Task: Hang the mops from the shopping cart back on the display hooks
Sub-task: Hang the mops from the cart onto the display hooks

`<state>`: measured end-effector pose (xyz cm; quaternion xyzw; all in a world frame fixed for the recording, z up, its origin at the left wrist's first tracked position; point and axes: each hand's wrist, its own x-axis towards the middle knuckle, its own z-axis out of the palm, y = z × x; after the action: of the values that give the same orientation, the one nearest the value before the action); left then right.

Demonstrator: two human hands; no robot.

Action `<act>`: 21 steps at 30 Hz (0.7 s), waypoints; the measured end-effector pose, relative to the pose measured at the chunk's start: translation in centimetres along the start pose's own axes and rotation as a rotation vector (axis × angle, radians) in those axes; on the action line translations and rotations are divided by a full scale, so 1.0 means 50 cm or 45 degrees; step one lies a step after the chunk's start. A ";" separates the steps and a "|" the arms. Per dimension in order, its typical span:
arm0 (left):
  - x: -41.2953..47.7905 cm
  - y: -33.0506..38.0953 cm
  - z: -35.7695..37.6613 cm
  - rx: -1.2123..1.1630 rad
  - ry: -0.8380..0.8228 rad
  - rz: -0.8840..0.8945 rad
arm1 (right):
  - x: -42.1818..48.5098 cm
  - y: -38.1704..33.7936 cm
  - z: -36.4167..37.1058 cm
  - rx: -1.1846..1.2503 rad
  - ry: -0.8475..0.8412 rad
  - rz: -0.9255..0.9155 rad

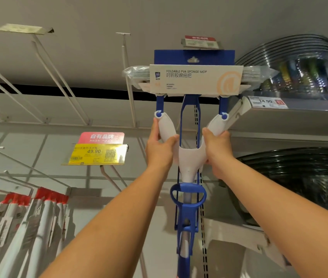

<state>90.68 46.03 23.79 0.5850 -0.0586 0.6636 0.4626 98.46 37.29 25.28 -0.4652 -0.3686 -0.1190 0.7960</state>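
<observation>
Blue-and-white plastic item: the foldable PVA sponge mop [196, 80]. You hold it overhead with the head uppermost, against the display wall.

- Hold: your left hand [160, 149] and right hand [217, 151] are apart. Each is wrapped round one white arm of the yoke [189, 155], just below the blue pivots.
- Hanging point: the slot [193, 59] is punched in the blue header card [194, 56], which sits just under a red-topped tag holder [200, 42]. You cannot tell whether the slot is on a hook; the card hides what is behind it.
- Handling, as a judgement: probably light but long and top-heavy. The yoke looks stiff enough to steer by. The card is thin and could tear or crease if forced, the film-wrapped sponge is soft, and the hinged parts and blue wringer loop [188, 195] may shift. Keep to the yoke arms and do not push on the card.
- Left: an empty prong hook [128, 77] is just beside the mop head, and more bare hooks angle off further left.
- Lower left: a yellow 49.90 price tag [96, 154], and below it a row of hanging white-sleeved goods with red tops [28, 217].
- Right: the shelf edge [267, 102], ticketed 14.90, stands close to the mop's right end and could catch it. On it are film-wrapped stacked wares [299, 73], with dark stacked basins [299, 177] below.
</observation>
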 end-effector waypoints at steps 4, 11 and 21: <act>0.006 -0.002 -0.001 0.001 -0.035 -0.073 | 0.008 0.006 -0.006 -0.045 -0.048 0.012; -0.021 -0.004 0.005 0.072 0.036 0.063 | 0.009 -0.006 -0.013 0.089 -0.018 0.067; -0.047 0.042 0.026 0.204 0.112 0.343 | 0.002 -0.028 -0.025 0.214 0.090 0.064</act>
<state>89.92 42.73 23.23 0.5772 -0.0630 0.7471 0.3235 98.39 35.51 25.90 -0.4014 -0.3372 -0.0839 0.8474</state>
